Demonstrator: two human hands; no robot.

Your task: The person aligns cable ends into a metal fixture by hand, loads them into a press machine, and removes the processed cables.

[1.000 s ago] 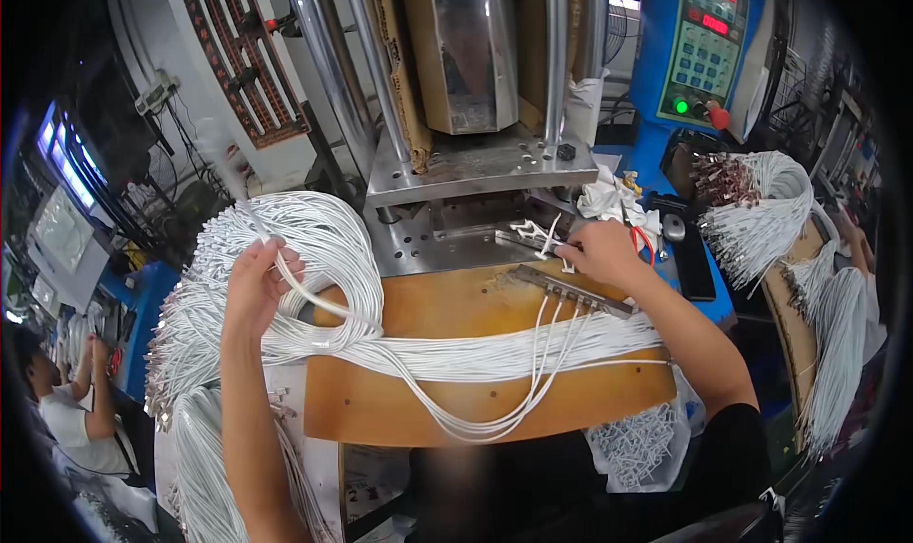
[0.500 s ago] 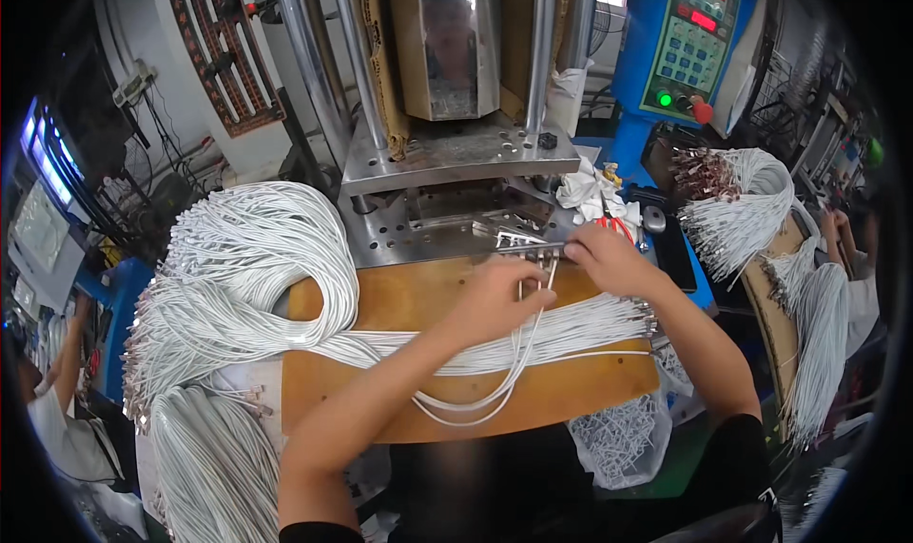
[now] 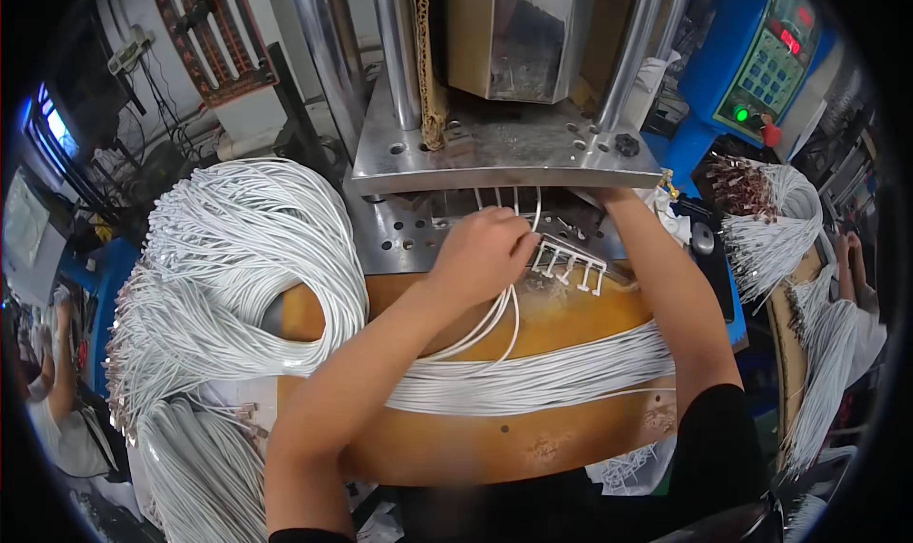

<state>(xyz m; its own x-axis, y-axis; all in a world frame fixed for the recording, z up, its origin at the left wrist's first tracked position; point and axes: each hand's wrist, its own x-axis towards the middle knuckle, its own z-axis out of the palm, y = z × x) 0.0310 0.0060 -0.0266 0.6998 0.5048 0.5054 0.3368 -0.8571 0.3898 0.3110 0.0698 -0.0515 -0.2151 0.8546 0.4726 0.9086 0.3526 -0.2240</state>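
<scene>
Your left hand (image 3: 483, 251) pinches white wires (image 3: 495, 319) at the press bed (image 3: 409, 234), beside a white comb (image 3: 569, 262). Your right hand is hidden under the plate (image 3: 504, 148); its fingers cannot be told.

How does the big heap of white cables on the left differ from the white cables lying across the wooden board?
The big heap curls in a thick loop and hangs off the bench; the cables on the board lie stretched flat in a slim band. The heap is far bulkier. No hand touches the heap, while a few strands from the board's band rise to the left hand. Both are thin white cables.
</scene>
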